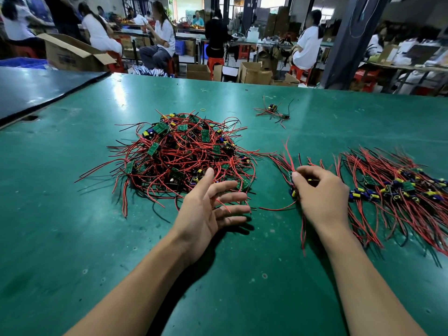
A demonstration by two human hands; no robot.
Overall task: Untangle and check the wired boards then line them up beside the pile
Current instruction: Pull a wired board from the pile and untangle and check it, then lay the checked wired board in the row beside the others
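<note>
we're in an electronics assembly workshop: a long green bench heaped with wired boards, and behind it workers on red stools at further tables, with open cartons on the floor.

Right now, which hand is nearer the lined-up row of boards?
Right. The right hand, pinching a wired board, is just beside the row; the left hand lies at the tangled pile.

Bright overhead light glares on the green table; edges bend, background perhaps blurred.
</note>
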